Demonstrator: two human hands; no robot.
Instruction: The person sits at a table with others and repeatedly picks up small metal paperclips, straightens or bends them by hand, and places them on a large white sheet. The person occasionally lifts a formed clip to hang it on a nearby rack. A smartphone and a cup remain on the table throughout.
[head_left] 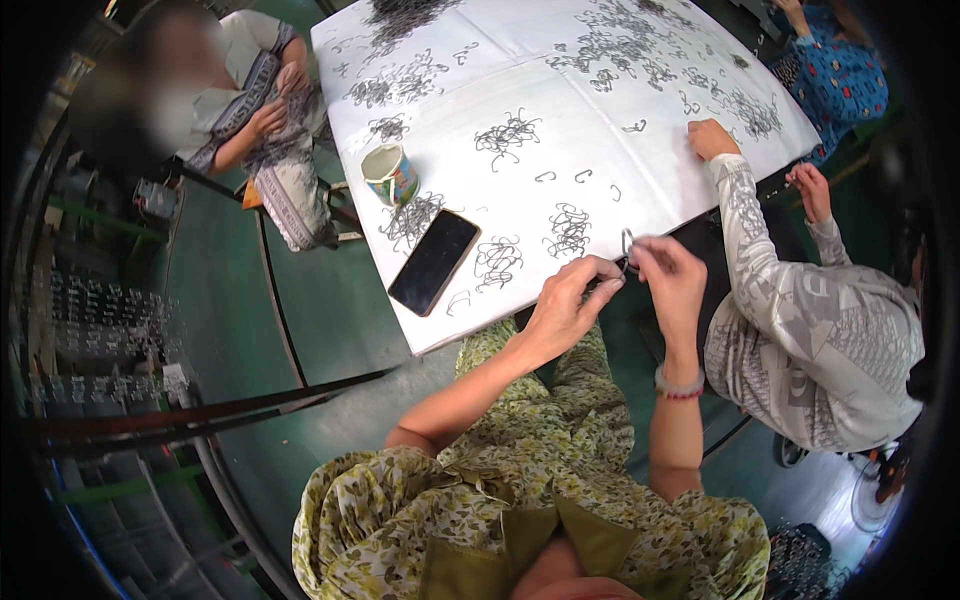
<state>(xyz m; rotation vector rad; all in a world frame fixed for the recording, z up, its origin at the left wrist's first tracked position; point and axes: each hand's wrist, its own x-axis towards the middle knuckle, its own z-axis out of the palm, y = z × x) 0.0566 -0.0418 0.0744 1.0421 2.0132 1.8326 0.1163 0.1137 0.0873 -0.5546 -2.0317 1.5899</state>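
Note:
Over the table's near edge, my two hands meet at a small dark curved metal hook point(627, 242). My right hand point(674, 282), with a bracelet at its wrist, pinches the hook between thumb and fingers. The fingertips of my left hand point(568, 308) are closed at the hook's lower end; what lies between them is too small to make out. Just beyond my hands is a small pile of similar hooks point(569, 232), with another pile point(497, 263) to its left. A few single hooks point(583, 176) lie farther out on the white tabletop point(470, 190).
A black phone point(436, 262) lies near the table's left corner, beside a colourful paper cup point(390, 176). More hook piles point(508, 135) spread toward the far side. A person in grey patterned sleeves point(745, 205) reaches in from the right; others sit at left point(290, 180) and far right point(840, 85).

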